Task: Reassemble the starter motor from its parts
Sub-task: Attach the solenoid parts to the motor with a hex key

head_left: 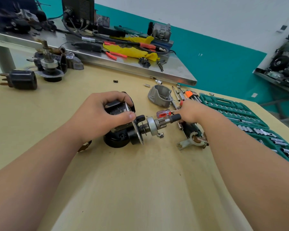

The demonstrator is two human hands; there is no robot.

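Head: left grip clasps starter motor, right grip its shaft.

The black starter motor body lies on its side on the surface, gripped from above by the left hand. Its shaft, carrying a silver clutch drum and a toothed pinion, sticks out level toward the right hand, its black tip reaching that hand's fingers. A grey cast nose housing sits just beyond the right hand, open end up. A pale fork lever lies beside the right wrist.
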